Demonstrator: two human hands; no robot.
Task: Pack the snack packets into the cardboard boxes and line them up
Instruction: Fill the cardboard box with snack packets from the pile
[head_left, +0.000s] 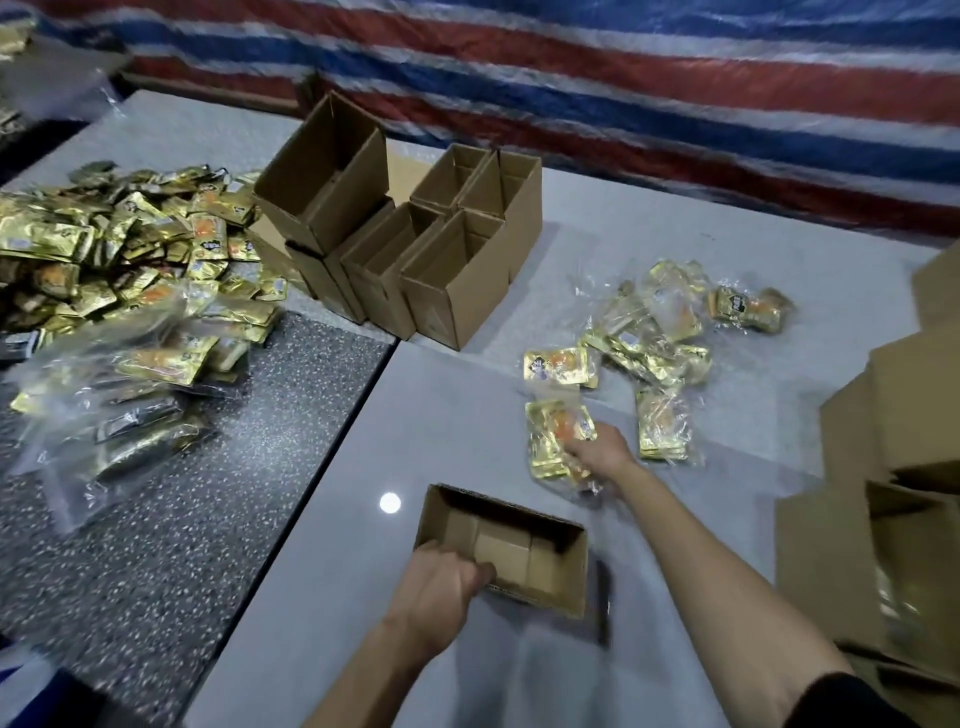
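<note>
Left grip clamps the cardboard box rim; right grip grasps bagged snack packets at 1 o'clock; slick plastic may slip.

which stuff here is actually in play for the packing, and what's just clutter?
In play: open brown cardboard box, left hand gripping its wall; clear-bagged gold foil snack packets gripped by right hand; empty brown cardboard boxes.
Lying about: red-white-blue striped tarpaulin; blurred dark strip beside the box.
</note>
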